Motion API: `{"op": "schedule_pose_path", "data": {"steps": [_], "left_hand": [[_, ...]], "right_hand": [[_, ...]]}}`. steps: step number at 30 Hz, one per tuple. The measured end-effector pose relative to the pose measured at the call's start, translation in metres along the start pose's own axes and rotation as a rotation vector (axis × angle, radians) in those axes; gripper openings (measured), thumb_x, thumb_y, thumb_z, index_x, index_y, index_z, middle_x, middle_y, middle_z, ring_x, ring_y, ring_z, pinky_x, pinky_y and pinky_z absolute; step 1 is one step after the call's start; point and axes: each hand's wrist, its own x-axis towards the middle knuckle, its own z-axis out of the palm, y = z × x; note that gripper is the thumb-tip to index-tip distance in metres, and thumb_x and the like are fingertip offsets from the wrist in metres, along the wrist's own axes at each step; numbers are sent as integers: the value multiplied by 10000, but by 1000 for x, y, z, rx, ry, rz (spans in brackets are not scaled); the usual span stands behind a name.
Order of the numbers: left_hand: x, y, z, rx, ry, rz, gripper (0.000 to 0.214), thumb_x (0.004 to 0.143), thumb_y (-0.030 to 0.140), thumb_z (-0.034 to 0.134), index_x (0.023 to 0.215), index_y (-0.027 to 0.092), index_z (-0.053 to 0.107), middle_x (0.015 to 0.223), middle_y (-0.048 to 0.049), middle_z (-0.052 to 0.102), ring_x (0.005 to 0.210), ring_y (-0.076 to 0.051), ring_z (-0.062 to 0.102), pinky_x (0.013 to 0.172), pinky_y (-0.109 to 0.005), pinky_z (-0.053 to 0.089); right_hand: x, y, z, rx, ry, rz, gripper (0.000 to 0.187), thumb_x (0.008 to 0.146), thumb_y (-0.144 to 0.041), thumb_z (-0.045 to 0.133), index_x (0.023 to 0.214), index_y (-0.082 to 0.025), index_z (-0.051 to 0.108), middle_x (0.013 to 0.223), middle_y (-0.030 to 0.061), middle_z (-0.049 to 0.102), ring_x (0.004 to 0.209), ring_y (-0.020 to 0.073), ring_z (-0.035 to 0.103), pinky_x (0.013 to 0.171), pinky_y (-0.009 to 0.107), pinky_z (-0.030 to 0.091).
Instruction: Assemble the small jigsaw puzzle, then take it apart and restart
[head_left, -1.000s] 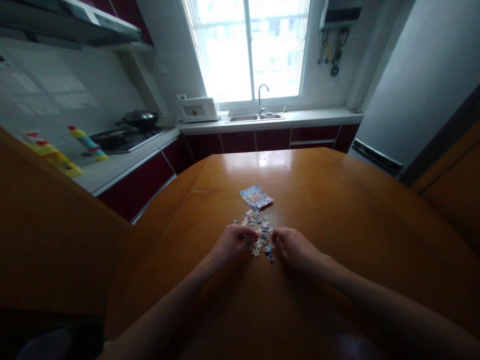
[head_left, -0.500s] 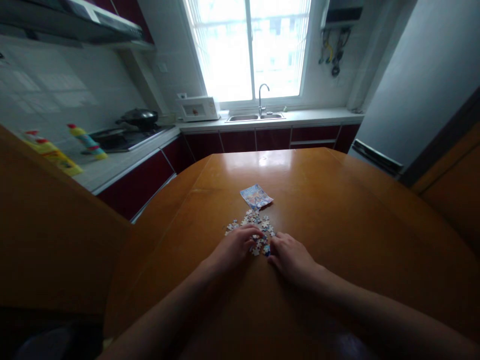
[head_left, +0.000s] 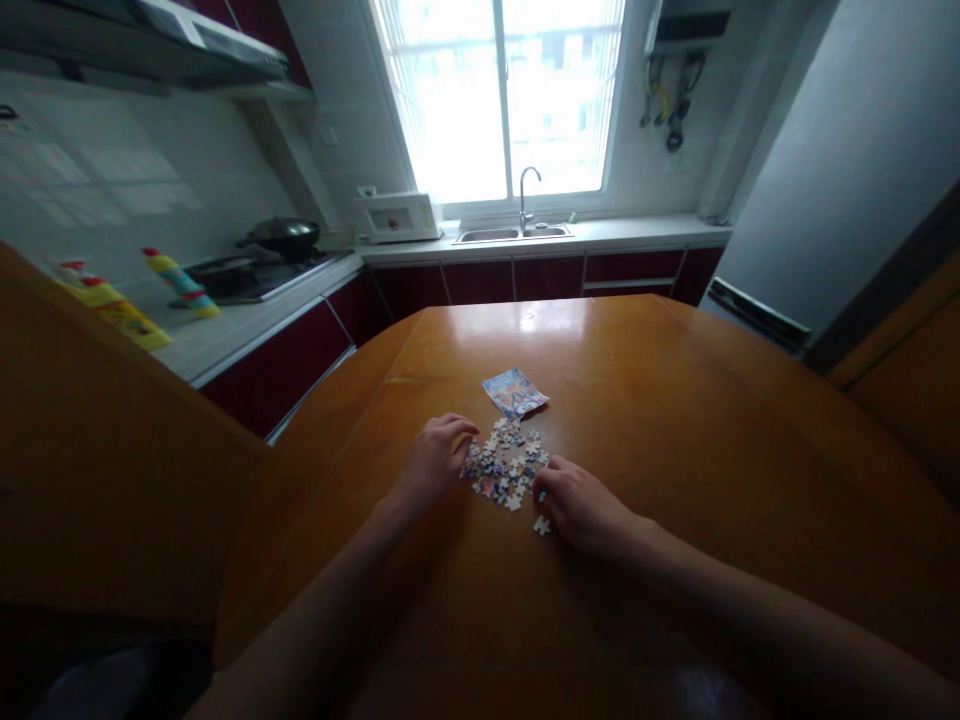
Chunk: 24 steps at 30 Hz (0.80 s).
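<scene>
A loose pile of jigsaw puzzle pieces (head_left: 499, 472), some white side up and some coloured, lies on the wooden table (head_left: 645, 400). At the pile's left edge is my left hand (head_left: 435, 460), its fingers curved and thumb apart, with nothing seen in it. My right hand (head_left: 581, 505) is closed at the right edge, pinching a small puzzle piece (head_left: 541, 495) that shows a bit of blue. Just below those fingertips rests a single white puzzle piece (head_left: 541, 525). Beyond the pile lies a printed picture sheet (head_left: 515, 392).
Across the table a counter holds a sink (head_left: 487, 237) with a tap and a white microwave (head_left: 399, 217). On the left counter are a dark pan (head_left: 283, 237) on the stove and yellow bottles (head_left: 124, 312). A fridge (head_left: 817, 170) stands to the right.
My left hand has moved left off the pile, uncovering more pieces. My right hand stays near the right edge, and a white piece now shows below it.
</scene>
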Motion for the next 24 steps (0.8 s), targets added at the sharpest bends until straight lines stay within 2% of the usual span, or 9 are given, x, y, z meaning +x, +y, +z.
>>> {"op": "schedule_pose_path", "data": {"steps": [3,5,8,11,14,18,20,24], "left_hand": [[0,-16,4,89,-79,-103,277,936,275,556,1108,137,724,1228,-150,694,1173,-295,630,1054,-443,474],[-4,-15,13,112,-139,-113,462,945,361,561,1317,95,628,1442,-204,566,1366,-337,510,1140,-476,404],[-16,4,29,177,-360,-120,727,983,539,481,1544,89,380,1645,-219,238,1538,-371,205,1215,-546,267],[-30,31,44,224,-394,-104,766,1011,585,404,1598,110,274,1676,-190,99,1556,-372,55,1238,-591,150],[-39,52,52,221,-367,-29,757,1019,604,384,1593,120,293,1677,-182,103,1557,-365,33,1245,-603,105],[-41,64,53,80,-395,188,713,1019,530,465,1594,148,287,1668,-161,197,1561,-304,131,1267,-528,180],[-37,65,50,-29,-363,254,619,1030,430,484,1570,160,345,1649,-146,284,1547,-266,225,1263,-473,251],[-22,48,38,-188,-173,264,422,1034,199,418,1439,208,538,1513,-107,518,1409,-215,485,1200,-417,395]], "right_hand": [[4,4,1,28,71,13,187,907,-69,517,967,-161,668,999,95,646,855,188,603,784,292,456],[6,8,3,10,145,0,193,933,-93,516,1001,-167,681,1011,99,648,901,204,598,820,315,469],[9,17,6,-61,265,-52,183,962,-155,524,963,-188,704,1021,104,639,994,244,561,889,370,476],[12,25,10,-54,356,-79,171,962,-174,535,932,-192,703,1041,107,636,1025,254,542,935,399,483],[14,31,15,-13,405,-62,187,975,-190,519,991,-191,706,1065,115,641,1048,256,555,962,414,493],[17,35,21,15,374,-84,309,1008,-202,448,1215,-178,676,1223,130,650,1165,250,560,1049,421,469],[18,36,23,-8,323,-109,375,1018,-216,423,1327,-154,626,1350,144,617,1267,253,531,1116,430,423],[16,35,22,-96,197,-112,497,1036,-293,397,1511,-166,471,1555,138,471,1460,268,379,1204,489,310]]}}
